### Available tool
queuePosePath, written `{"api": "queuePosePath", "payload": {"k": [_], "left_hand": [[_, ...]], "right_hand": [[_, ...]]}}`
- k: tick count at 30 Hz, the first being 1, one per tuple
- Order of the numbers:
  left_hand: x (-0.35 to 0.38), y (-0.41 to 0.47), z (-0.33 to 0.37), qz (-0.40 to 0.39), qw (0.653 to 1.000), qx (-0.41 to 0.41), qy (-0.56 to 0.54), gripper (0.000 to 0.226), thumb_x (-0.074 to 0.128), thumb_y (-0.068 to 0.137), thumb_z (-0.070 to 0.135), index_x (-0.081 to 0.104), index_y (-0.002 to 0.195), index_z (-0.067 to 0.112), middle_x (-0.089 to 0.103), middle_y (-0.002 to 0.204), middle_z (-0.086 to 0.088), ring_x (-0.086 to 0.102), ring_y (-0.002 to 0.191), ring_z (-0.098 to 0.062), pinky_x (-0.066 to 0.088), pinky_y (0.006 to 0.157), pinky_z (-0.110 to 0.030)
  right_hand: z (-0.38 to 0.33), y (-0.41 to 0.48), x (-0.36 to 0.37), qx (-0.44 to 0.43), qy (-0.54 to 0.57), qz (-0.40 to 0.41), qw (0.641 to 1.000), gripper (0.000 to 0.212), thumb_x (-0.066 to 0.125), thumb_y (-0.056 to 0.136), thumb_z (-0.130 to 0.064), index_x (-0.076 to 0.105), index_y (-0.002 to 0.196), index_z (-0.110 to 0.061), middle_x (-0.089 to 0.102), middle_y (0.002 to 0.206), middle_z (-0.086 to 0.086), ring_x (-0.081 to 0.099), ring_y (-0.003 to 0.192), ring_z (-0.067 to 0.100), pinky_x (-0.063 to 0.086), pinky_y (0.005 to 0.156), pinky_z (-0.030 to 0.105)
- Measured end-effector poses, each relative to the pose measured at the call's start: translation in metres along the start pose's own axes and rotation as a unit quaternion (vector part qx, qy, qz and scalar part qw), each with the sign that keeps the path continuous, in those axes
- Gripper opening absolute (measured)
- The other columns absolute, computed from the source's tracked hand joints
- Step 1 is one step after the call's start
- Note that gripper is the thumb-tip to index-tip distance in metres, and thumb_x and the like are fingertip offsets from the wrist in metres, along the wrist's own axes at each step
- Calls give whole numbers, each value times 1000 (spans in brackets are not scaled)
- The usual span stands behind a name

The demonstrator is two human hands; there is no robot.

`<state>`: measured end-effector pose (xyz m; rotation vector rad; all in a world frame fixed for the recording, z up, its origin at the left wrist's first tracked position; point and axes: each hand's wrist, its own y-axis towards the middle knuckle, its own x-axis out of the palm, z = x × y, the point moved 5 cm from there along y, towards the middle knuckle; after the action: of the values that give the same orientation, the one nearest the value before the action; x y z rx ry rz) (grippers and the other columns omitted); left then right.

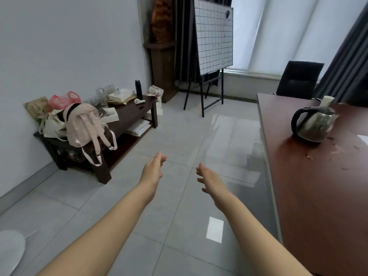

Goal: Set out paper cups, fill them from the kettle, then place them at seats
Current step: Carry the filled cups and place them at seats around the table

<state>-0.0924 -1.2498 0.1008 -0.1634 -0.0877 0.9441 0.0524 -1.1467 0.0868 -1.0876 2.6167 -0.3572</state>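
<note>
While both arms reach out over the floor, left hand (pixel 153 169) and right hand (pixel 210 179) are spread, holding nothing; kettle (pixel 313 124) sits on the table (pixel 318 196).

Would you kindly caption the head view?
Left hand and right hand open over the floor, kettle on the table.

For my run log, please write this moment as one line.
left hand: open, empty | right hand: open, empty | both: over floor | kettle: upright on table, untouched
</note>
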Motion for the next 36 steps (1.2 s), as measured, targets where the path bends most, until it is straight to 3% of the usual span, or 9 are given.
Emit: {"api": "queuePosePath", "payload": {"k": [7, 13, 22, 27, 31, 36], "left_hand": [[83, 104, 18, -56, 998, -8, 16, 41, 30, 104, 32, 56, 124, 7, 54, 133, -5, 45, 129, -17, 38, 105, -38], [168, 210, 23, -130, 991, -13, 23, 43, 31, 104, 33, 56, 125, 6, 55, 133, -6, 45, 129, -17, 38, 107, -41], [303, 376, 51, -260, 963, -13, 71, 39, 32, 103, 32, 55, 125, 10, 54, 134, -4, 46, 125, -15, 38, 106, -38], [377, 422, 58, -320, 941, -17, 106, 29, 34, 101, 36, 54, 113, 19, 56, 129, 0, 48, 110, -13, 39, 105, -38], [451, 454, 64, -367, 924, -15, 110, 32, 33, 101, 34, 54, 118, 17, 56, 129, -1, 48, 112, -12, 38, 107, -38], [544, 487, 62, -414, 900, 4, 134, 27, 35, 100, 35, 56, 110, 21, 56, 131, -1, 47, 121, -16, 35, 110, -45]], "right_hand": [[-31, 100, -59, 0, 12, 51, 999, 58, 29, 100, -49, 38, 146, -16, 40, 150, -2, 45, 131, 16, 30, 114, 42], [-37, 199, -111, 21, 25, 117, 993, 57, 28, 100, -50, 39, 144, -15, 46, 143, -2, 51, 110, 11, 35, 109, 40], [-85, 351, -208, 48, 65, 215, 973, 54, 25, 102, -47, 41, 142, -15, 48, 140, -2, 50, 111, 11, 34, 107, 38], [-95, 400, -263, 59, 79, 281, 955, 50, 26, 101, -48, 47, 135, -17, 52, 133, -2, 52, 112, 13, 37, 107, 39], [-92, 436, -319, 71, 87, 335, 936, 50, 27, 101, -48, 48, 135, -17, 54, 130, -2, 53, 113, 15, 38, 106, 40], [-78, 477, -392, 82, 92, 388, 913, 52, 29, 99, -50, 52, 131, -17, 57, 128, -1, 56, 111, 16, 40, 106, 43]]}}
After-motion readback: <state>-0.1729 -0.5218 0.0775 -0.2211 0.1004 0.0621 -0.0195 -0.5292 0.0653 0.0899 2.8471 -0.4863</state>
